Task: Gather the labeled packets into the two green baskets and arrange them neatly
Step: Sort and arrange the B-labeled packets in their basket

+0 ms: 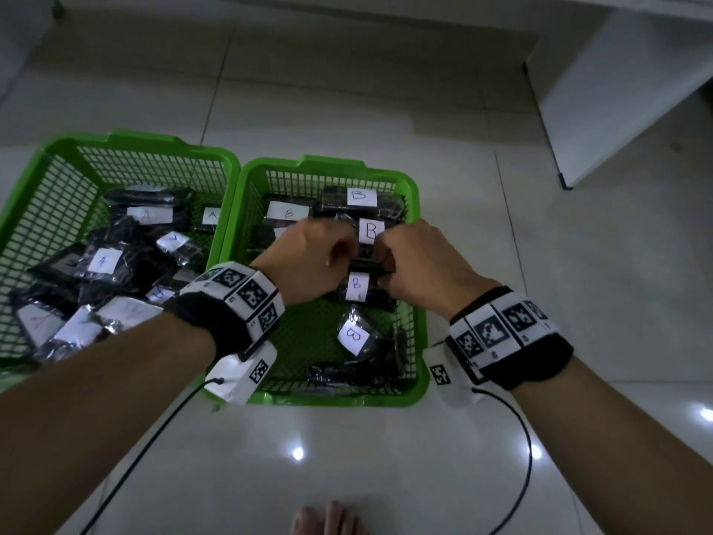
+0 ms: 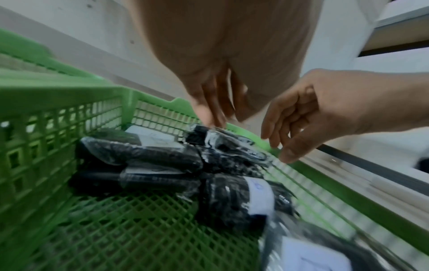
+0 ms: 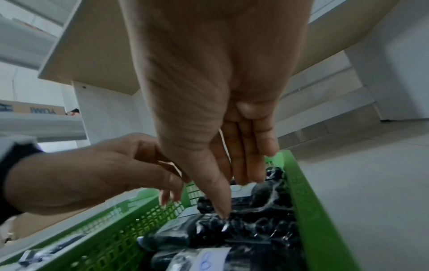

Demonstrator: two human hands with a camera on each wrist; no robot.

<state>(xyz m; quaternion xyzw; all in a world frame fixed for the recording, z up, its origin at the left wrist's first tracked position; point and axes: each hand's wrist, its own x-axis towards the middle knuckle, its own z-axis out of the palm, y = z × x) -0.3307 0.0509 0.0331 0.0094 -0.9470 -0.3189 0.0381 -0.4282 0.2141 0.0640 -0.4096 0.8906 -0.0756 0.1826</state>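
Observation:
Two green baskets stand side by side on the floor. The left basket (image 1: 135,142) holds several black packets labeled A (image 1: 102,260) in a loose heap. The right basket (image 1: 422,303) holds several packets labeled B. Both hands hover over the middle of the right basket, either side of one B packet (image 1: 370,231). My left hand (image 1: 341,252) reaches down with straight fingers, whose tips touch that packet (image 2: 223,144). My right hand (image 1: 386,260) has its fingers straight and its thumb tip pressing on the shiny wrap (image 3: 243,225). Neither hand grips anything.
More B packets lie at the near end of the right basket (image 1: 353,335). A white cabinet (image 1: 617,110) stands at the back right. Two black cables (image 1: 528,457) trail from the wristbands over the tiled floor. My toes (image 1: 328,519) show at the bottom edge.

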